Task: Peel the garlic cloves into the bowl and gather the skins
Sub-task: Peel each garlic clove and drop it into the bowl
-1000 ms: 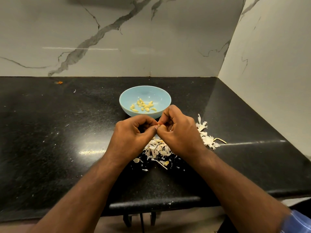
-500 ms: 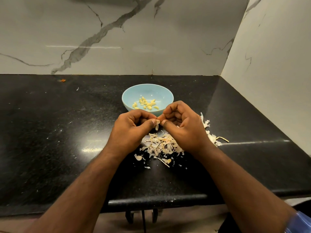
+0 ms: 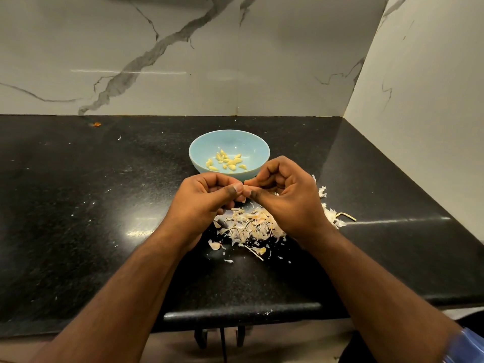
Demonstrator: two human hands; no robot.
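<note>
A light blue bowl (image 3: pixel 199 150) stands on the black counter and holds several yellowish peeled garlic cloves (image 3: pixel 227 161). Just in front of it, my left hand (image 3: pixel 201 200) and my right hand (image 3: pixel 285 197) meet fingertip to fingertip above the counter. Both pinch a small garlic clove (image 3: pixel 242 197) between thumbs and fingers; it is mostly hidden by them. Under and behind the hands lies a loose heap of papery garlic skins (image 3: pixel 248 226), spreading to the right past my right hand.
The black counter (image 3: pixel 78 205) ends at a rounded front edge near me. Marble walls close it off at the back and on the right. A thin bent stalk (image 3: pixel 345 215) lies right of the skins. Small skin flecks dot the counter; an orange scrap (image 3: pixel 96 124) sits far left.
The hands have stayed together in front of the bowl, their fingers working at the clove. The camera shifted slightly; the bowl and the skins have not moved.
</note>
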